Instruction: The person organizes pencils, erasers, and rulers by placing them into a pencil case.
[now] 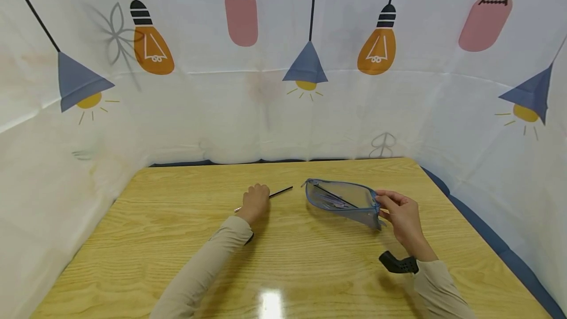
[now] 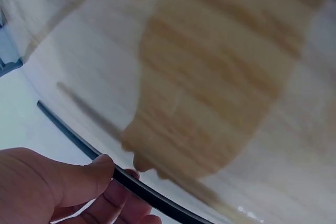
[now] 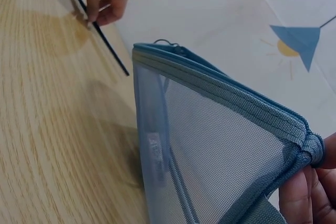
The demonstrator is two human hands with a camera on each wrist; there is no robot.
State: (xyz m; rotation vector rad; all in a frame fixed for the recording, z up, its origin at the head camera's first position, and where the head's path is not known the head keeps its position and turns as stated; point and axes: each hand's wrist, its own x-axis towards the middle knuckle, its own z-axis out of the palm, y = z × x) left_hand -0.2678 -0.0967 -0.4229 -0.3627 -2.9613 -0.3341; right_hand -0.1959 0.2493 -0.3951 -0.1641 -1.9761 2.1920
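My left hand (image 1: 255, 204) pinches a thin black stick (image 2: 152, 196) with a pale end, between thumb and fingers. In the head view the stick lies slanted just above the wooden table, its dark end toward the pouch; its exact kind cannot be told. My right hand (image 1: 402, 214) pinches the right-hand corner of a blue mesh zip pouch (image 3: 226, 145), near the end of its zipper. The pouch is tilted, with a dark stick (image 1: 335, 196) and a crumpled clear-and-purple item showing within its outline. My right palm is mostly hidden in the right wrist view.
The wood-grain table (image 1: 177, 260) ends at a far edge, with a pale curtain (image 1: 199, 107) printed with lamps and bulbs behind and at both sides. A black strap mount (image 1: 398, 263) sits on my right wrist. Dark blue cloth (image 1: 491, 240) runs along the table's right edge.
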